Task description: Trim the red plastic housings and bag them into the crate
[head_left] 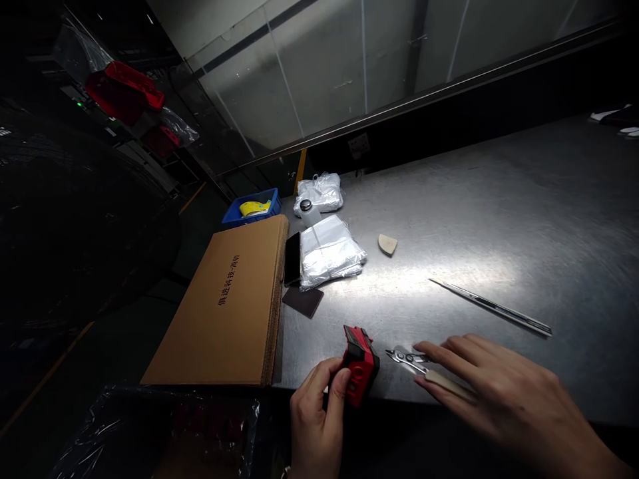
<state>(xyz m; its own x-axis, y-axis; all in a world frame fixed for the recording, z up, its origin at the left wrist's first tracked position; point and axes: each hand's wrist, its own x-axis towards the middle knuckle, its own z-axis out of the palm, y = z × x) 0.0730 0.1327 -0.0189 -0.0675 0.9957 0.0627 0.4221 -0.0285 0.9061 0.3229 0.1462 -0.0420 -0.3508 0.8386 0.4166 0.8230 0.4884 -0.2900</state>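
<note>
Between the thumb and fingers of my left hand (317, 406) is a red and black plastic part (360, 366), tilted up just over the table's front edge. My right hand (499, 379) is wrapped round the pale handles of a pair of side cutters (409, 359). Their metal jaws point left, toward the plastic part, and stand apart from it. Beyond my right hand a slim knife (492, 306) lies flat on the metal table (399, 306). Farther back rests a small beige wedge-shaped block (387, 245).
A stack of flat cardboard (234, 299) covers the left end. Beside it lie a phone (292, 258), a dark square pad (303, 301), clear plastic bags (329, 249) and a white bottle (309, 213). A blue bin (253, 206) stands behind. A plastic-lined container (164, 432) sits lower left.
</note>
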